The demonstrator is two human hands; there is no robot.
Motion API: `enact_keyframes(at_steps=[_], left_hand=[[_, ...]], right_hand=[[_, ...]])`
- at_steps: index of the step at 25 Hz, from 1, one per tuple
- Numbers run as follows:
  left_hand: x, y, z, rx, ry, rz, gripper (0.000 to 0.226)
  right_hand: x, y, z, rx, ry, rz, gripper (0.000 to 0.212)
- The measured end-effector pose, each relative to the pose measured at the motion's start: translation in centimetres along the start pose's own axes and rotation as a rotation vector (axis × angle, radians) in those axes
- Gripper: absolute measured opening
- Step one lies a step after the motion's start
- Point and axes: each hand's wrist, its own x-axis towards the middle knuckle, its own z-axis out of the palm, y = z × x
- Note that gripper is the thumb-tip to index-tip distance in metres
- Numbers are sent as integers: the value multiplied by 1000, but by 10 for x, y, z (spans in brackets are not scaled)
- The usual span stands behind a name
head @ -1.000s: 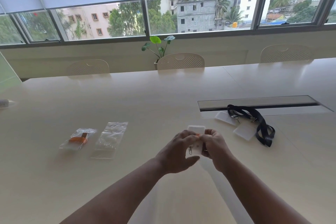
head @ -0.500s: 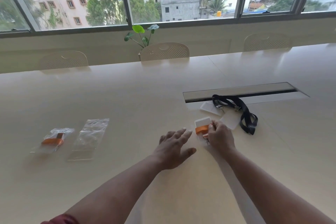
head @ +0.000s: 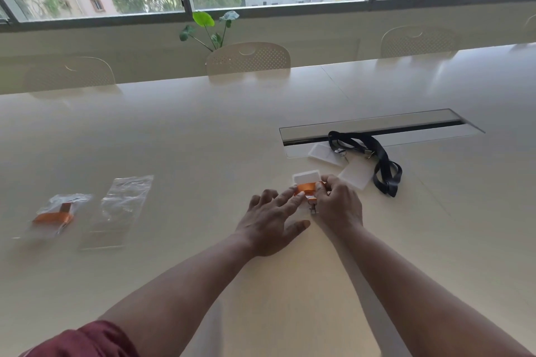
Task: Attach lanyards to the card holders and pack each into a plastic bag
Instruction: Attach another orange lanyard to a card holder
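Note:
A white card holder (head: pixel 306 177) with an orange lanyard (head: pixel 305 188) folded across it lies on the table. My right hand (head: pixel 338 206) grips the lanyard and its metal clip against the holder. My left hand (head: pixel 271 219) is spread flat beside it, its fingertips touching the orange strap. Two more clear card holders (head: pixel 355 174) and black lanyards (head: pixel 383 165) lie just beyond my right hand. At the left lie an empty plastic bag (head: pixel 124 200) and a packed bag (head: pixel 56 216) with an orange lanyard inside.
A cable slot with a glass lid (head: pixel 374 127) runs across the table behind the black lanyards. Perforated chairs (head: pixel 248 58) stand along the far edge, with a potted plant (head: pixel 210 27) by the window.
My hands lowered the holder and orange lanyard from the air onto the table. My left hand let go, spread flat, then slid right to touch the strap.

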Motion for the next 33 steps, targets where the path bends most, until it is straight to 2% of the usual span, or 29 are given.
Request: enact_keyframes(at_steps=[8,10,12,15,17,25,33], left_hand=[[0,0,-2,14,-26,4,75],[0,0,-2,8,-26,-1,75],[0,0,-3,-2,-19,-3,76],[-1,1,-3,-33,10,-15,77],[-2,1,-4,-56,41,-39,77],[-1,2,-7,-114,44,-73,69],[-2,1,-7,-151,62,-69,70]], right_hand=[[3,2,-1,76,96,38,18],[0,1,-1,103,101,3,26],[-4,-2,-2,117,31,-15,42],[-8,-5,-1,-31,-81,-118,67],[-10,-5,0,-102,-101,-168,72],[-8,-1,11,-261,-87,-205,67],[-8,0,13,-275,-69,-224,65]])
